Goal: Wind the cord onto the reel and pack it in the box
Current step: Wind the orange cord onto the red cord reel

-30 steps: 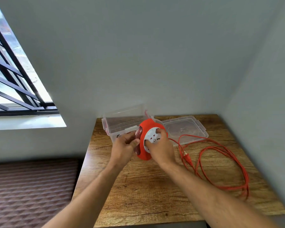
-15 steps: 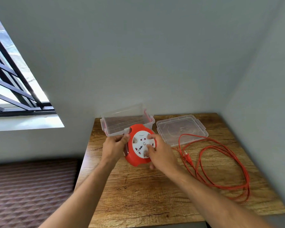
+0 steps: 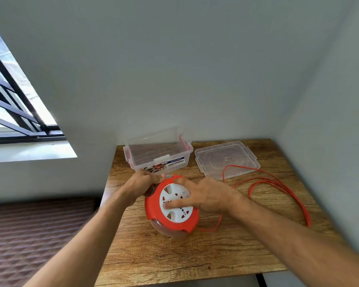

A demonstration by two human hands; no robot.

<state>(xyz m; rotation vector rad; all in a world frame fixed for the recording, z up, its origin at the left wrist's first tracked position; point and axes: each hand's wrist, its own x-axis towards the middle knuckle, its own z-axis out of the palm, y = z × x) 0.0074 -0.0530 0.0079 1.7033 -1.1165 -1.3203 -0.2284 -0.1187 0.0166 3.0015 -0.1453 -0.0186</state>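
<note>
A round red reel [image 3: 170,222] with a white socket face sits low over the wooden table [image 3: 174,255], its face turned up toward me. My left hand [image 3: 145,183] grips the reel's upper left rim. My right hand [image 3: 203,195] lies across the white face with straight fingers pressing on it. The orange cord [image 3: 278,189] runs from under the reel and lies in loose loops on the table's right side. A clear plastic box [image 3: 160,156] stands open at the back of the table, behind the reel.
The box's clear lid [image 3: 226,158] lies flat to the right of the box, with a cord loop over its front edge. Walls close in behind and on the right. A barred window [image 3: 13,112] is at the left, and patterned flooring lies below the table's left edge.
The reel has come down and toward me, and its socket face has turned from facing sideways to facing up. My right hand has shifted across the white face.
</note>
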